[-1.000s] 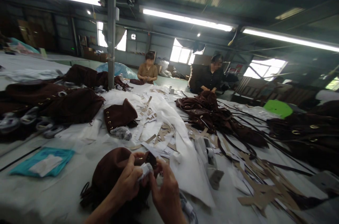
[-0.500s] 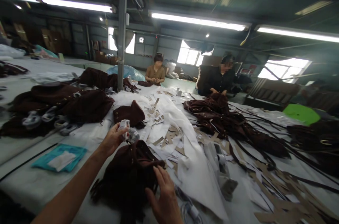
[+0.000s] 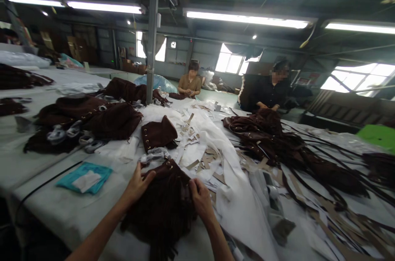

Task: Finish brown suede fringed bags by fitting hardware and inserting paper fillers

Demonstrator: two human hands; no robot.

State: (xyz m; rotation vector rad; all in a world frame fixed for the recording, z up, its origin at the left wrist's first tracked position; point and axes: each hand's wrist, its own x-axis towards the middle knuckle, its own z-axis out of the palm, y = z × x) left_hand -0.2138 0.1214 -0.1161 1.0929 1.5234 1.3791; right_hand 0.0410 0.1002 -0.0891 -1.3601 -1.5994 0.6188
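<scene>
A dark brown fringed bag with metal eyelets along its top edge is between my two hands over the near table. My left hand grips its upper left corner, thumb over the edge. On the upper right edge, the fingers of my right hand are closed around the material. Just beyond the bag's top lies a clear plastic-wrapped bundle, close to my left fingertips. Another brown bag piece with eyelets rests behind it.
Brown bags with plastic-wrapped bits lie at left, near a turquoise packet. Paper and card scraps litter the middle. More brown bags with long straps spread at right. A post rises beyond; two people work across the table.
My left hand has let go of the white, plastic-wrapped piece and moved down to the bag's corner. My right hand has closed on the other side, and the bag's top now stands spread.
</scene>
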